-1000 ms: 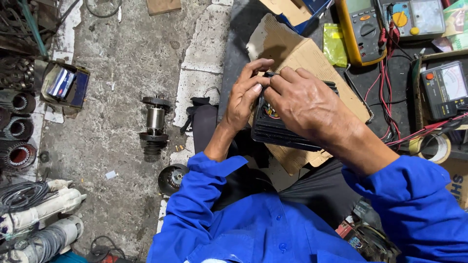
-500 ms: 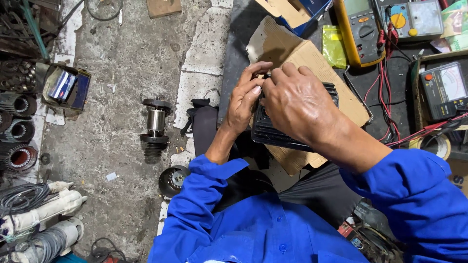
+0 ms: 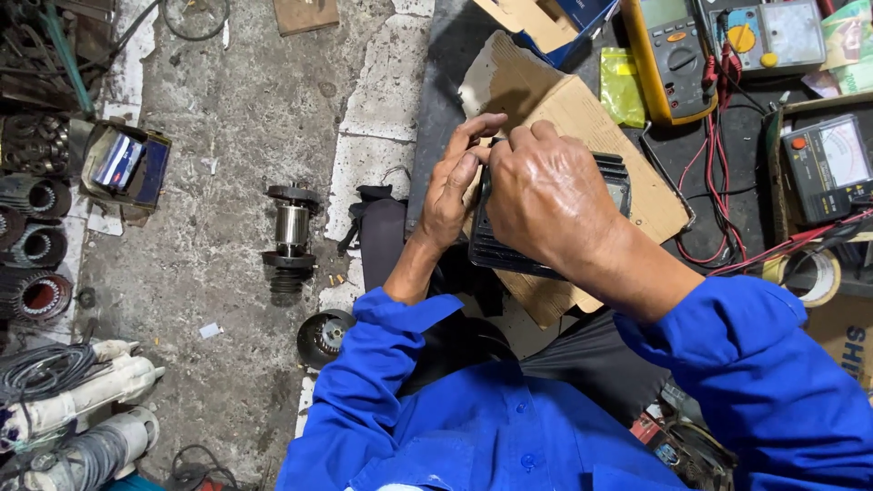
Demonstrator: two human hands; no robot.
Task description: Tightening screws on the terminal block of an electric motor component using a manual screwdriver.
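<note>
A: Over the cardboard [image 3: 582, 118], what lies where?

B: A black ribbed casing [image 3: 509, 250] rests on it, near its middle, long axis running left to right and tipped a little. Both hands are at the casing's far left corner.

A: Which hand is nearer the piece?

B: The right hand [image 3: 546, 195]. It lies flat across the casing's top, fingers curled over the far edge, covering most of it. Whether they clamp anything small underneath, I cannot tell.

A: And the other?

B: The left hand [image 3: 455, 186] comes in from the cardboard's left side, wrist low, fingers raised and drawn together, tips meeting the right hand's at that corner as if pinching something there. What they pinch is hidden.
</note>
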